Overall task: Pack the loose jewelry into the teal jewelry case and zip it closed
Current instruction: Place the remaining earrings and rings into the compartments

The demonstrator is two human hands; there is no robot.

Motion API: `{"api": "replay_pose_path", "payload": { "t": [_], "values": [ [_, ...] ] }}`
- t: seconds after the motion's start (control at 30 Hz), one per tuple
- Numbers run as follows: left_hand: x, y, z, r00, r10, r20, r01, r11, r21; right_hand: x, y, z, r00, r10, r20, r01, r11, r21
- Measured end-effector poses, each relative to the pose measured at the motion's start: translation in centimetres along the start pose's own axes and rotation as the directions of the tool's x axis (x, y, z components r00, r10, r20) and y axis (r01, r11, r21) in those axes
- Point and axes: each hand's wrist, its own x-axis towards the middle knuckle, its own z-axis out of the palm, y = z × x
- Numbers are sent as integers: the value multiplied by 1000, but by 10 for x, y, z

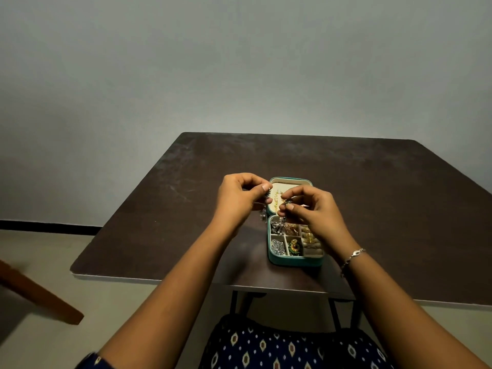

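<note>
The dark worktop (372, 195) carries the teal jewelry case (295, 261), set square in front of me with its lid (290, 179) laid back flat, so every compartment faces up and I can drop things straight in. My left hand (239, 195) and right hand (314, 209) hang just above the hinge line, fingers (288, 206) curled and narrow, each pinching an end of a dark beaded piece (264, 212). I judge I hold it up to let it hang straight before lowering it. Whether it is one strand or two I cannot tell. Its loose end dangles over the case's far left corner. Below, the near compartments already hold a silver chain (278, 247) and a green and gold ornament (294, 247).
</note>
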Motion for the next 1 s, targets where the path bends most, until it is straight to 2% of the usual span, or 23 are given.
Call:
{"api": "replay_pose_path", "payload": {
  "t": [0.4, 0.57, 0.8, 0.9, 1.0],
  "values": [
    [0, -2, 2, 1000, -11, 13, 11, 1000, -10, 5, 18, 3, 999, 24, 42, -20, 994, -107],
    [0, -4, 4, 1000, -22, 13, 22, 1000, 5, 5, 20, 2, 999, 6, 39, 6, 958, -286],
    [0, -7, 6, 999, -28, 24, 27, 999, 30, 6, 21, 4, 999, -2, 51, 23, 910, -414],
    [0, -8, 6, 999, -30, 19, 30, 999, 25, 6, 19, 3, 999, -8, 46, 26, 918, -396],
    [1, -8, 6, 999, -28, 17, 27, 999, 32, 3, 12, 1, 998, -5, 67, 23, 959, -283]
  ]
}}
